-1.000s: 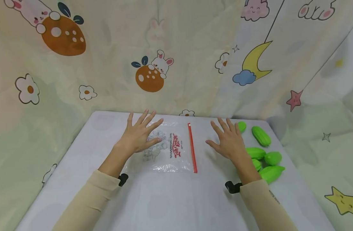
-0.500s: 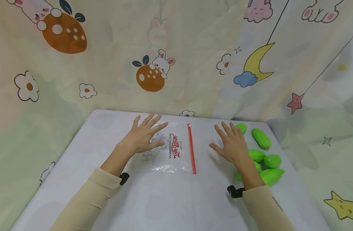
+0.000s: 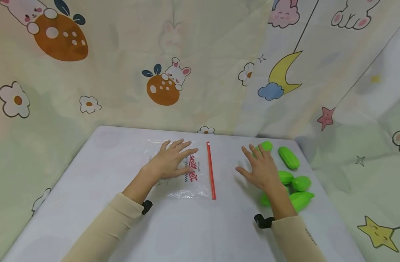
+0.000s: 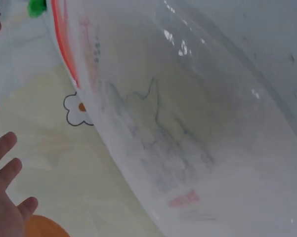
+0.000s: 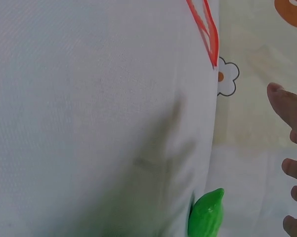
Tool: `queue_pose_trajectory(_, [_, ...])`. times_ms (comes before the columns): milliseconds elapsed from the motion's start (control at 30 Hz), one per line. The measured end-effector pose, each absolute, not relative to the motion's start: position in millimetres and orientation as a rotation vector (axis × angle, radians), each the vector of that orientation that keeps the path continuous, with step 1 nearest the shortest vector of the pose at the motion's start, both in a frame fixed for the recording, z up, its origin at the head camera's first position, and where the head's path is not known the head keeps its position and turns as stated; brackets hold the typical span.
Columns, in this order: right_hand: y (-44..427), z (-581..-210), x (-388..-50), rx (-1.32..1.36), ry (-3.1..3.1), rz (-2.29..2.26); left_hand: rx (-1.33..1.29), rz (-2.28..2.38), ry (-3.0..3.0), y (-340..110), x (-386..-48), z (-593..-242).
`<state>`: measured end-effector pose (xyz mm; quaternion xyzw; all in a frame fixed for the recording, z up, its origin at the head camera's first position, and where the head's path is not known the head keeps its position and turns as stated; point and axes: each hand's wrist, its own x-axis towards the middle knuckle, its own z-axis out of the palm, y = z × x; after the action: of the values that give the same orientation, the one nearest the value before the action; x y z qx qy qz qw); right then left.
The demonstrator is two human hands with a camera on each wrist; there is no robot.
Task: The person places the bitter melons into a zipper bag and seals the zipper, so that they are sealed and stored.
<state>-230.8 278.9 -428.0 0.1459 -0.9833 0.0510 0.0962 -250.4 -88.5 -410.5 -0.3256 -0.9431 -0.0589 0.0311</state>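
A clear zip bag [image 3: 190,191] with a red zipper strip [image 3: 211,171] and red lettering lies flat on the white table. Over its middle hovers my left hand [image 3: 170,160], fingers spread and holding nothing. In the left wrist view the bag [image 4: 188,123] lies apart from the fingertips [image 4: 27,207]. My right hand [image 3: 260,169] is also spread, above the table between the zipper strip and several bright green toy vegetables [image 3: 300,201]; it holds nothing. The right forearm covers part of that pile. One green piece [image 5: 206,215] shows low in the right wrist view.
The white table [image 3: 193,233] ends at the back against a cloth [image 3: 121,72] printed with cartoon rabbits, flowers and a moon. Separate from the pile, a ridged green piece [image 3: 288,157] lies near the back right corner. Both wrists carry small black cameras [image 3: 263,221].
My left hand has shifted right and slightly nearer over the bag. The right hand has lowered a little, staying spread. The head view has turned slightly; bag and green pieces lie unmoved.
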Motion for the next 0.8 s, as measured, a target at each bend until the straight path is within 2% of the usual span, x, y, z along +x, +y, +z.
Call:
queue_pose_trajectory(400, [278.1,-433.1,-226.1,0.404,-2.879,0.170,-1.168,-0.260,-2.876,-48.8,-235.0,-424.1])
queue_pose_trajectory(800, [276.0,-439.4,-221.5,0.427,-2.918,0.209,-1.235,-0.232,-2.936,-37.3,-237.1,-436.8])
